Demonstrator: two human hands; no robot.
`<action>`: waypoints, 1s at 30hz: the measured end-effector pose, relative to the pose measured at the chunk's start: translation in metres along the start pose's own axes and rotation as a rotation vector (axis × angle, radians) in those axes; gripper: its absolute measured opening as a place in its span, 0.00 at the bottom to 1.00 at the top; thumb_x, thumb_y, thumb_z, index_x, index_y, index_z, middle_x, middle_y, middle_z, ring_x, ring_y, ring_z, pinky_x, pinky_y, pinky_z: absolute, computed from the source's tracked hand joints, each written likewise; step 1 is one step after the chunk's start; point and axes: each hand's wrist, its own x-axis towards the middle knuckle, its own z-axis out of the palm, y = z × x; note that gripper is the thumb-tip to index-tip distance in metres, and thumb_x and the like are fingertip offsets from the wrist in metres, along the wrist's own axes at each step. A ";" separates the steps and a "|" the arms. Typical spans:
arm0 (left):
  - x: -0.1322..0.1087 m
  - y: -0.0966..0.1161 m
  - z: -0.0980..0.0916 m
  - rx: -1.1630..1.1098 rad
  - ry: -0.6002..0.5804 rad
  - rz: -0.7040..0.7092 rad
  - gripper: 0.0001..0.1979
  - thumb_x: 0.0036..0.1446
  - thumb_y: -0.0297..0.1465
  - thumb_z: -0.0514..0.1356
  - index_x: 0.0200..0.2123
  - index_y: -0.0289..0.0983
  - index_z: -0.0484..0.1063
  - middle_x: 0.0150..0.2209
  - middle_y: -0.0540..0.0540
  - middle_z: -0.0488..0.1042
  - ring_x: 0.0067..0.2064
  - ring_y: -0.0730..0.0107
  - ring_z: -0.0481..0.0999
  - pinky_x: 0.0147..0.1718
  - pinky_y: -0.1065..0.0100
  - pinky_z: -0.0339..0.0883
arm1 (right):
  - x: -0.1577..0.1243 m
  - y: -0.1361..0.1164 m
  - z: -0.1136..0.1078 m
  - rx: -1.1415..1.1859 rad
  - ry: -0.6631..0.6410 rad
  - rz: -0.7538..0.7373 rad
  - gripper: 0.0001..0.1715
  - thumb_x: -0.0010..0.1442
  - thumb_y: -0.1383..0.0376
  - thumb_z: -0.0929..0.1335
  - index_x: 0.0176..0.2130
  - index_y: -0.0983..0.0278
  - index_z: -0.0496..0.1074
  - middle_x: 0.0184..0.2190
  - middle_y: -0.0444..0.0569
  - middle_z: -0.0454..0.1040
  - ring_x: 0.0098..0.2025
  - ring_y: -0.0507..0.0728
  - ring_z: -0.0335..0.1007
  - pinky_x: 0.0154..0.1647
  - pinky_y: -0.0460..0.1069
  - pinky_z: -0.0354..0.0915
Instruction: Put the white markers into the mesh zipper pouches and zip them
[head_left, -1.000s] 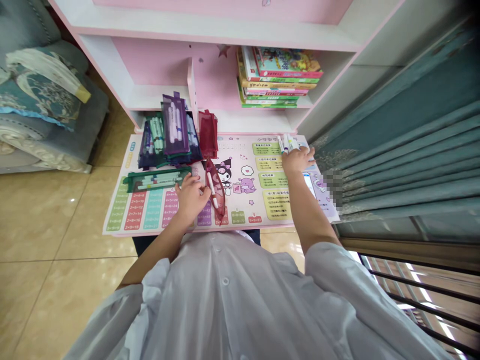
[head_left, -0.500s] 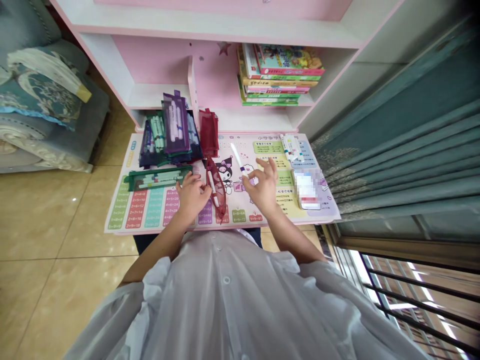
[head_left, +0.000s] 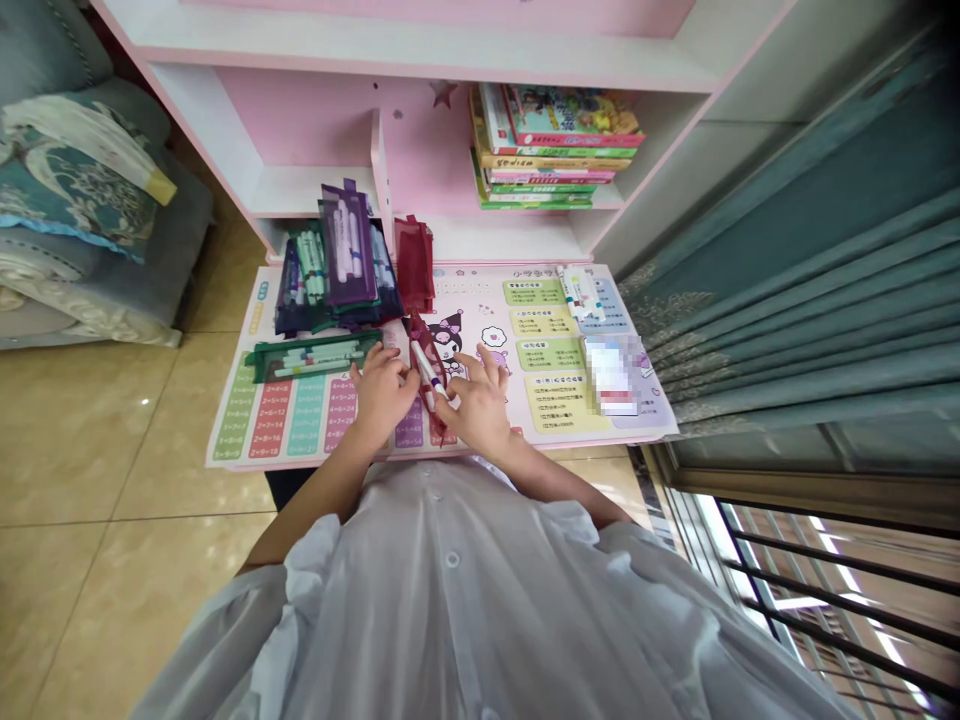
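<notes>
A red see-through pencil pouch (head_left: 438, 345) lies unzipped in front of me, with a white marker inside it. My left hand (head_left: 384, 395) is at the pouch's left side, thumb and forefinger pinching its edge. Between the thumb and fingertips of my right hand (head_left: 481, 405) is a white marker (head_left: 429, 365) with a purple band. This marker lies over the pouch's opening, its far end pointing away from me. Whether it is fully inside the mesh, I cannot tell. A green pouch of markers (head_left: 319, 357) sits left of my left hand.
Purple, green and blue marker pouches (head_left: 346, 250) are piled at the back left, beside a folded red pouch (head_left: 414, 262). Loose markers (head_left: 582, 292) and a blurred phone-like object (head_left: 611, 375) lie on the right. Stacked books (head_left: 555, 165) fill part of the shelf.
My right hand has moved left with the marker, from above the mat to over the red pouch. My left hand has stayed at the pouch's edge.
</notes>
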 end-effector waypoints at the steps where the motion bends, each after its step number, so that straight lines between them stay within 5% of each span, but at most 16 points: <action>1: 0.000 0.000 0.000 0.002 0.000 -0.003 0.09 0.56 0.30 0.58 0.25 0.40 0.74 0.58 0.43 0.76 0.69 0.48 0.62 0.66 0.36 0.48 | 0.001 -0.002 0.000 -0.024 -0.007 -0.001 0.12 0.60 0.60 0.69 0.28 0.62 0.78 0.63 0.55 0.71 0.72 0.76 0.49 0.65 0.75 0.50; 10: 0.000 0.001 0.001 0.022 0.017 0.003 0.09 0.56 0.30 0.58 0.25 0.40 0.74 0.57 0.44 0.77 0.68 0.49 0.63 0.67 0.39 0.49 | 0.022 -0.014 0.000 -0.200 -0.188 -0.039 0.15 0.62 0.59 0.68 0.43 0.61 0.82 0.60 0.60 0.72 0.70 0.76 0.52 0.64 0.79 0.49; 16: 0.001 0.001 0.002 0.012 0.019 0.006 0.08 0.56 0.30 0.58 0.25 0.40 0.75 0.57 0.43 0.77 0.68 0.49 0.63 0.67 0.38 0.49 | 0.030 -0.016 0.000 -0.254 -0.253 -0.022 0.13 0.63 0.62 0.68 0.44 0.61 0.81 0.58 0.62 0.74 0.70 0.75 0.54 0.64 0.79 0.50; 21: -0.001 0.003 -0.002 0.000 0.004 -0.004 0.09 0.56 0.30 0.58 0.24 0.40 0.72 0.58 0.43 0.77 0.69 0.49 0.62 0.67 0.37 0.49 | 0.031 -0.007 -0.008 -0.079 -0.184 -0.005 0.10 0.61 0.57 0.71 0.37 0.60 0.80 0.60 0.57 0.73 0.70 0.72 0.56 0.65 0.75 0.54; 25: 0.000 0.003 -0.002 -0.020 -0.001 -0.012 0.09 0.56 0.30 0.59 0.23 0.40 0.72 0.57 0.44 0.77 0.69 0.49 0.62 0.67 0.37 0.48 | 0.056 0.031 -0.020 -0.045 0.040 0.051 0.16 0.65 0.54 0.66 0.42 0.61 0.78 0.64 0.57 0.68 0.72 0.70 0.50 0.69 0.70 0.52; 30: 0.000 0.001 0.000 -0.026 -0.008 -0.005 0.09 0.56 0.31 0.59 0.24 0.41 0.75 0.58 0.44 0.76 0.69 0.48 0.62 0.68 0.38 0.48 | 0.109 0.122 -0.029 -0.321 0.208 0.372 0.20 0.67 0.57 0.61 0.50 0.64 0.75 0.70 0.60 0.56 0.75 0.73 0.36 0.69 0.76 0.45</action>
